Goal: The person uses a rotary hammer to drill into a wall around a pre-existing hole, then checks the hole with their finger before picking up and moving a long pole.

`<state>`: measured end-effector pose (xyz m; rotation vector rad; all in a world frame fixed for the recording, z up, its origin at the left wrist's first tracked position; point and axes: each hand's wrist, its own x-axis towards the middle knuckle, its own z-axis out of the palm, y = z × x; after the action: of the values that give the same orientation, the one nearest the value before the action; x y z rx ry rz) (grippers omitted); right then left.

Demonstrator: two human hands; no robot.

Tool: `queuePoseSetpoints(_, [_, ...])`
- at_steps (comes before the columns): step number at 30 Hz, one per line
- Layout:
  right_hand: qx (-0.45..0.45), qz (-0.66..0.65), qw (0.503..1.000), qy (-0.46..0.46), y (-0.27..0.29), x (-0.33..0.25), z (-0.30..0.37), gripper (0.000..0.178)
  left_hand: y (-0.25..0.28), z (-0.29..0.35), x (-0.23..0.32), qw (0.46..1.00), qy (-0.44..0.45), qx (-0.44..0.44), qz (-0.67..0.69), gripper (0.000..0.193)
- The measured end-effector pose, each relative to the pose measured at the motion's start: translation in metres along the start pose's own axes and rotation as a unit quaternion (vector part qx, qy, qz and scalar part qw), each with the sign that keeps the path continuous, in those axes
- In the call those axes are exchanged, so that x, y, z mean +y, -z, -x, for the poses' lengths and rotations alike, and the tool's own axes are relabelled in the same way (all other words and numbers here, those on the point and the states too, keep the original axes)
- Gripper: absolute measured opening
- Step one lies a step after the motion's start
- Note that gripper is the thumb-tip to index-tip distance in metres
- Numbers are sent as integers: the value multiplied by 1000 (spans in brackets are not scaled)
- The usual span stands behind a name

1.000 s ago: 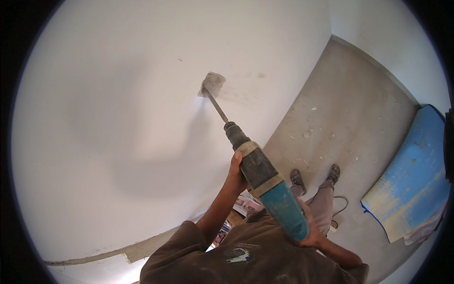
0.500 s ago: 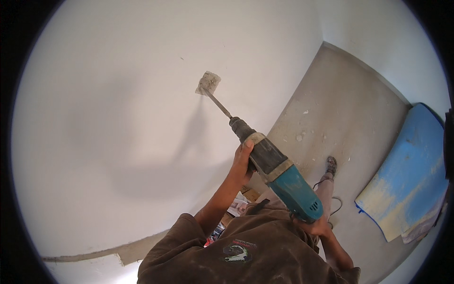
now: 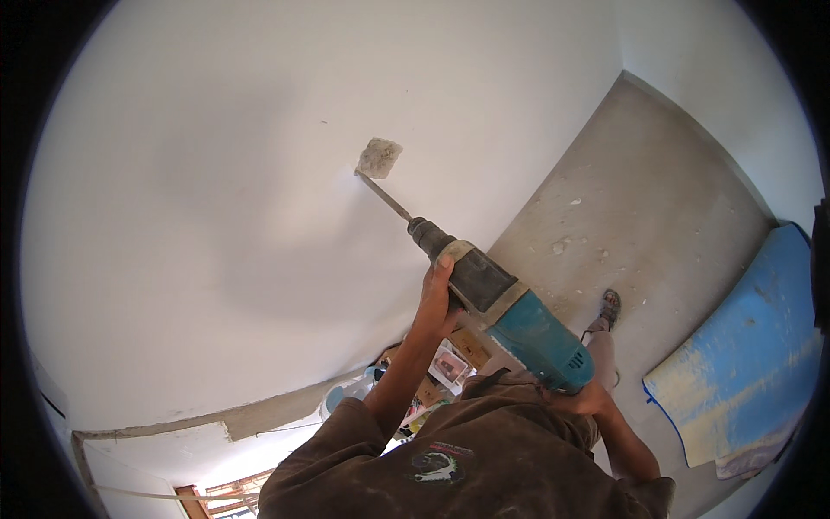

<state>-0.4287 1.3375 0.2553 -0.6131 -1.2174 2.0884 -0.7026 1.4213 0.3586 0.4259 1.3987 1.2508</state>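
A teal and black rotary hammer (image 3: 525, 333) slants across the view with its chisel bit (image 3: 385, 196) toward the white wall (image 3: 216, 173). The tip of the bit meets the wall at the lower left corner of a rough chipped patch (image 3: 380, 158), where bare grey material shows. My left hand (image 3: 438, 290) is closed around the front of the hammer's body, thumb on top. At the rear end, my right hand (image 3: 577, 401) grips the handle, its fingers mostly hidden behind the housing.
Crumbs of debris (image 3: 558, 247) lie on the dusty floor (image 3: 657, 182) near my foot (image 3: 610, 304). A blue, paint-smeared sheet (image 3: 743, 346) is at the right. Boxes (image 3: 469, 348) and assorted items stand below my left arm. A wall opening (image 3: 229, 441) lies at the lower left.
The bit's tip has moved from inside the chipped patch to its lower left corner. The view has shifted, bringing more of the boxes and the opening into sight. Both hands keep their grip.
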Motion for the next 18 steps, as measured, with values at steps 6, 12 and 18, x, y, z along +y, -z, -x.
queuePoseSetpoints(6, [4,-13,1000,-14,5,-22,-3,42,-4,0,3,1000,1,4,-15,57])
queuePoseSetpoints(12, [17,89,996,4,-32,-34,-8,103,16,3,4,999,28,-1,-19,61])
queuePoseSetpoints(18, [36,79,996,37,-67,-32,-12,109,55,-1,-3,997,51,-59,-22,86])
